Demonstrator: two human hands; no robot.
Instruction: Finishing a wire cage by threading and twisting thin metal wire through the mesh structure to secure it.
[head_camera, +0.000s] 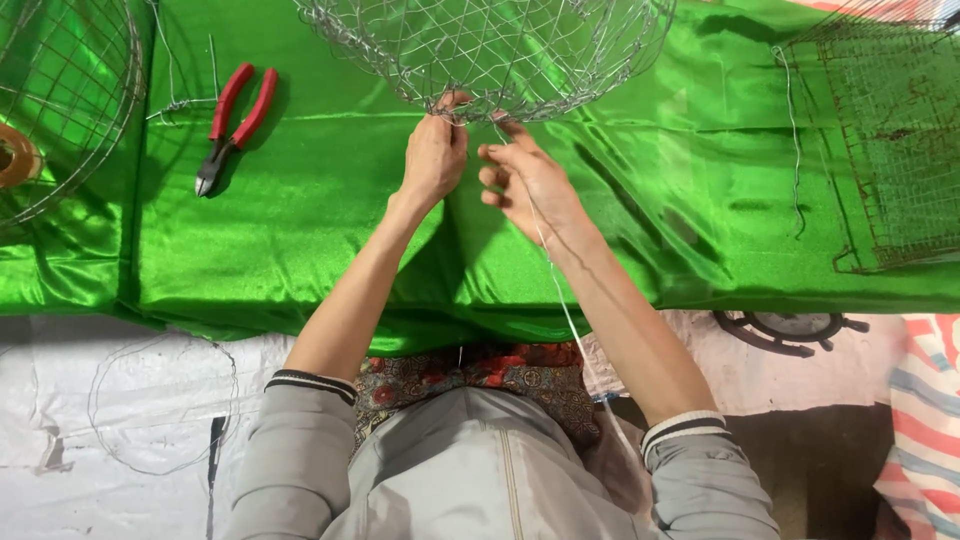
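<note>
Green satin cloth (300, 230) — left hand (433, 158), right hand (530, 185) at wire basket (490, 50) rim; pliers (233, 125) aside

Two bare hands: left hand (432, 155), right hand (530, 185). One round basket of woven silver wire mesh (480, 50), far centre. One round wire cage (60, 100), far left. One rusty rectangular wire-mesh panel (895, 140), far right. One pair of red-handled steel cutting pliers (235, 125). One loose wire hoop (160, 400), near left. One shiny green satin cloth (320, 230).
</note>
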